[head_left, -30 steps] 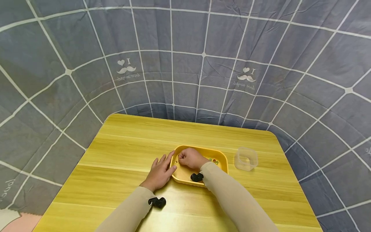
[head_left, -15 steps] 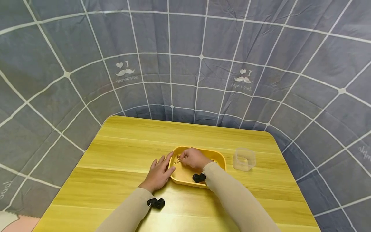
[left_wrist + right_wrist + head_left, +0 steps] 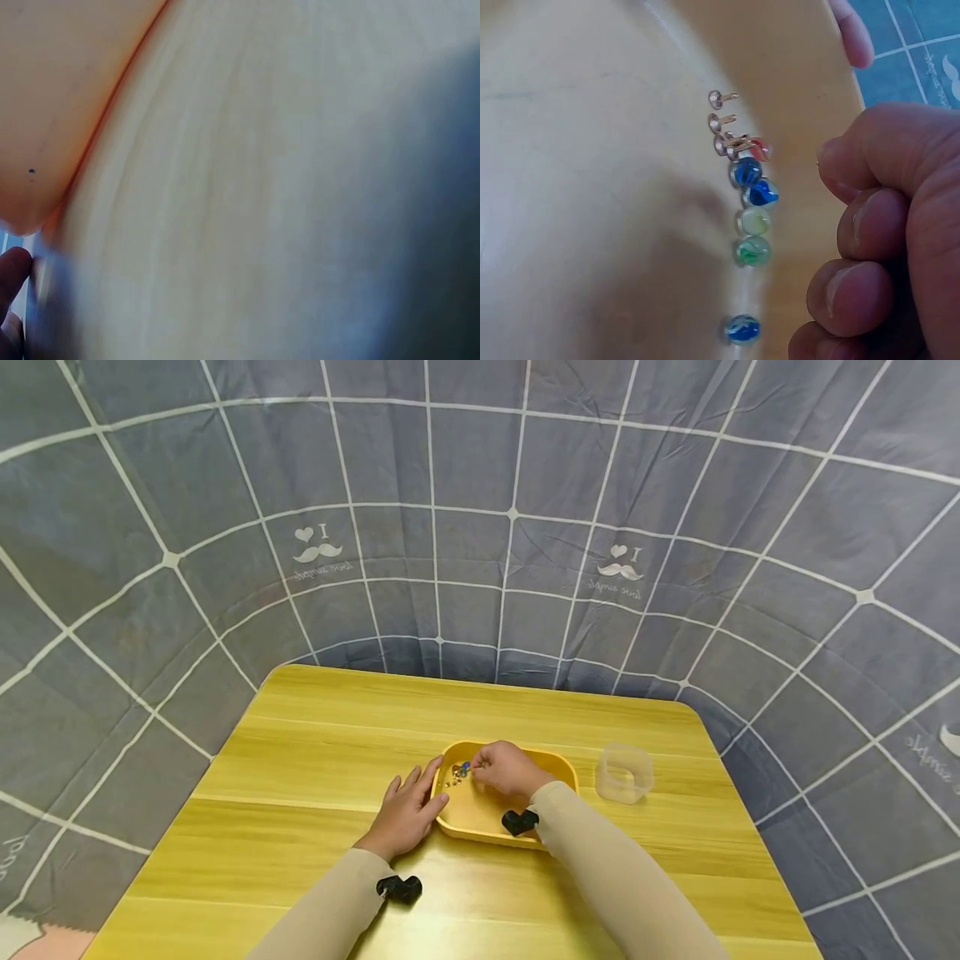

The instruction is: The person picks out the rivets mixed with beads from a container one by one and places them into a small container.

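A yellow tray (image 3: pixel 480 837) stands on the wooden table. My left hand (image 3: pixel 401 814) rests against its left end, fingers fairly straight along the rim. Over the tray is my right hand (image 3: pixel 510 770); its fingers are curled, thumb close to the index finger. A tiny gold speck shows at these fingertips in the right wrist view, but whether anything is held cannot be made out. Beside the fingers, several glass marbles (image 3: pixel 754 222) lie in a row along the tray's edge. Several small copper-coloured tacks (image 3: pixel 718 122) with round heads lie at the row's far end.
A clear plastic container (image 3: pixel 624 774) stands on the table to the right of the tray. A grey checked curtain (image 3: pixel 480 552) hangs behind the table (image 3: pixel 330 718). Black wrist cameras (image 3: pixel 400 889) sit on both sleeves; the right one hangs over the tray.
My right hand has shifted slightly right, away from the tray's left end. Marbles seen at the tray's right side now lie at its left, beside the tacks. My left hand keeps its place.
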{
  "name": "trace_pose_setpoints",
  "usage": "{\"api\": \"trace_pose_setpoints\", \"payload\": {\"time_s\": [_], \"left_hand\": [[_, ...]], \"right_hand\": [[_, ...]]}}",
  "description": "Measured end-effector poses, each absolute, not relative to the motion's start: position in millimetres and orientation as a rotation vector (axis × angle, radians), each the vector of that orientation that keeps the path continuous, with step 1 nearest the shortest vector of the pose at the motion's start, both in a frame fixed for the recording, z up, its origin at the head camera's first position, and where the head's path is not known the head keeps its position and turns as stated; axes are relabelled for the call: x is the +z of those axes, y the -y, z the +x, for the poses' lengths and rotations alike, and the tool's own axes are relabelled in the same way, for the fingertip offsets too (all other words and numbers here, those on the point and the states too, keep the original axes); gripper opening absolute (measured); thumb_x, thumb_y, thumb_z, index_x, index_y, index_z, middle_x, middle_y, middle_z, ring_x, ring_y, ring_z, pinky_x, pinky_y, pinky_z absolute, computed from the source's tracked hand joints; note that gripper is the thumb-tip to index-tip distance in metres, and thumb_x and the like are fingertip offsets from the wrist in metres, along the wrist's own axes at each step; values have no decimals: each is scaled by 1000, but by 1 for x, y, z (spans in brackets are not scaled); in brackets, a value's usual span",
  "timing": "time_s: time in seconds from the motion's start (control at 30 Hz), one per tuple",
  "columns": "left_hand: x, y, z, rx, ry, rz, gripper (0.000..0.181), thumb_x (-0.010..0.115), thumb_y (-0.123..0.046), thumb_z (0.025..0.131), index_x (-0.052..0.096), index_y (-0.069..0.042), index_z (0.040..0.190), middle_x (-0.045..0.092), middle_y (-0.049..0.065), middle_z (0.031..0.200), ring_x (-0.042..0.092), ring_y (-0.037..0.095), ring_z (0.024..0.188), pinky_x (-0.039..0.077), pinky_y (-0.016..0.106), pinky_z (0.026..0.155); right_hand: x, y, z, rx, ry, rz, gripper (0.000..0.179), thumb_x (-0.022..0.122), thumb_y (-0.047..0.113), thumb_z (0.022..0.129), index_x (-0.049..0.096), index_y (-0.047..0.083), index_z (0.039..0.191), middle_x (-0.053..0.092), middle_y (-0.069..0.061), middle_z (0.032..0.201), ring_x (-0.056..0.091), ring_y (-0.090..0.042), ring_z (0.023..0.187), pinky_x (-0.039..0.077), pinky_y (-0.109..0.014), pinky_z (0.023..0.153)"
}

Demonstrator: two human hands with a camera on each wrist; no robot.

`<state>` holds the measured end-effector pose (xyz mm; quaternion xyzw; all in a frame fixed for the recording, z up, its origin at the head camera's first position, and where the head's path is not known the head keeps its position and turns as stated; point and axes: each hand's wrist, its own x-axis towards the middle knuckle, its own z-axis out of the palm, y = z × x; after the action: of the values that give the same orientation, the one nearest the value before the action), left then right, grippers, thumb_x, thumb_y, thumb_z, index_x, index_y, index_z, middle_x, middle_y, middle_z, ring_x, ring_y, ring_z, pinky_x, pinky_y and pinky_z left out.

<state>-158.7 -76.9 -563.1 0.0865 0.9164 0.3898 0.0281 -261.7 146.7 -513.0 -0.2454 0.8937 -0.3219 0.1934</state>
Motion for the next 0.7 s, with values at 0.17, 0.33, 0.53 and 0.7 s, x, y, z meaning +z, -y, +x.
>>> {"api": "trace_pose_setpoints", "payload": {"time_s": [0.17, 0.33, 0.53, 0.7], "left_hand": [[-562, 77, -158, 1222, -2834, 286, 65, 50, -41, 111, 22, -33, 170, 46, 17, 164, 28, 48, 158, 4, 67, 129], [-561, 78, -157, 1212, -2799, 255, 65, 48, -43, 112, 18, -36, 170, 42, 13, 167, 24, 43, 161, 0, 62, 131], [-560, 77, -155, 1242, -2824, 284, 65, 49, -40, 112, 22, -32, 170, 44, 16, 165, 27, 47, 159, 2, 66, 129], [-561, 76, -153, 1268, -2850, 316, 64, 50, -38, 111, 25, -32, 169, 46, 20, 163, 30, 53, 155, 6, 71, 127]], "right_hand": [[-504, -150, -259, -871, -2539, -702, 13, 71, 17, 100, 79, 8, 105, 70, 0, 88, 54, -13, 66, 46, -25, 60], [-495, -156, -257, -851, -2555, -717, 13, 70, 16, 100, 79, 7, 106, 69, 1, 86, 52, -12, 67, 45, -25, 62], [-489, -164, -254, -872, -2570, -717, 12, 70, 18, 100, 78, 10, 104, 64, 2, 78, 49, -12, 63, 42, -24, 59], [-489, -171, -252, -888, -2587, -725, 10, 71, 18, 100, 77, 11, 103, 64, 4, 78, 50, -11, 62, 44, -24, 59]]}}
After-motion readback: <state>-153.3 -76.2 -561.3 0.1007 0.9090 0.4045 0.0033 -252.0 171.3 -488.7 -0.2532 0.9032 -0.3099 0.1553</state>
